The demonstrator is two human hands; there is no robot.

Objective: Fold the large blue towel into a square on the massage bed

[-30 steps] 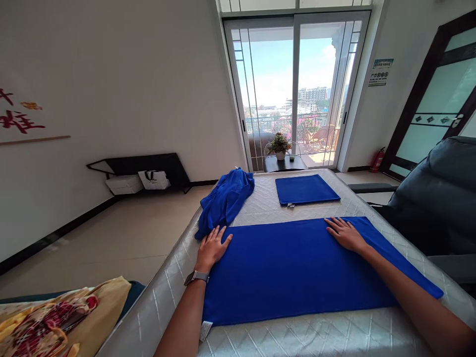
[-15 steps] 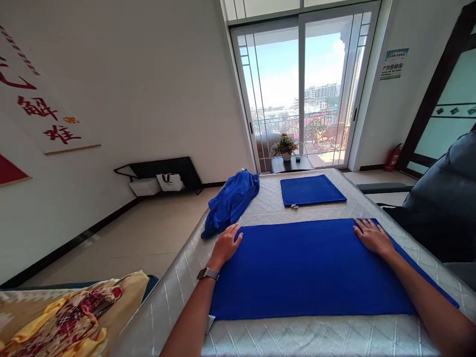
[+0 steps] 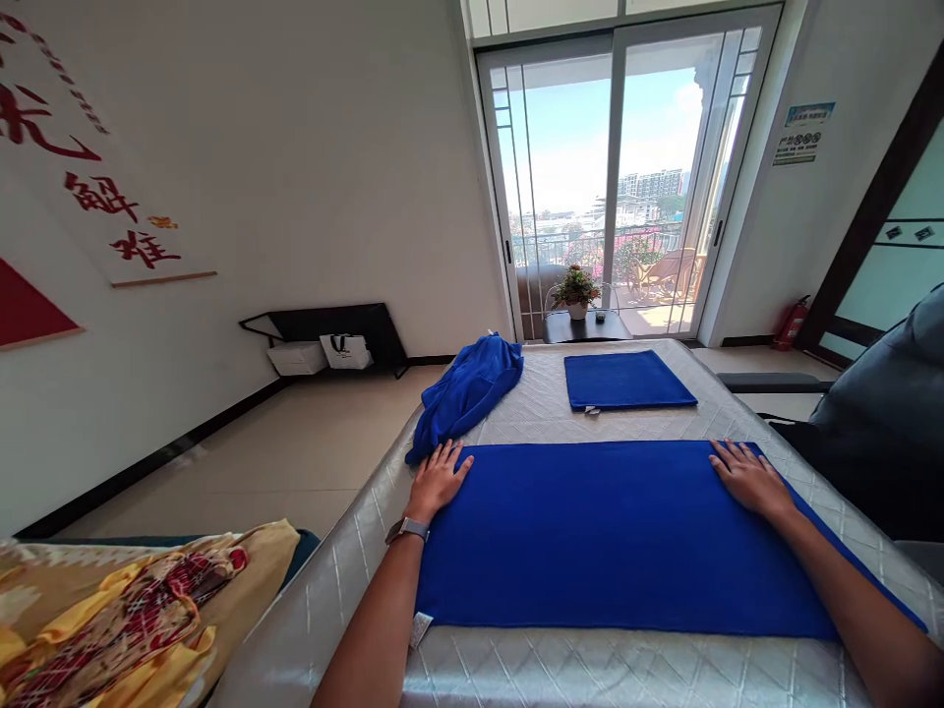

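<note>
Blue cloth (image 3: 590,536) lies flat on the mattress (image 3: 590,674), long axis running left to right; left hand (image 3: 434,484) spread at its far-left corner; right hand (image 3: 752,484) spread near its far-right corner.

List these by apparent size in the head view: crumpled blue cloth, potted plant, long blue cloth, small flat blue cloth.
1. Long blue cloth
2. Crumpled blue cloth and small flat blue cloth: too close to rank
3. Potted plant
</note>
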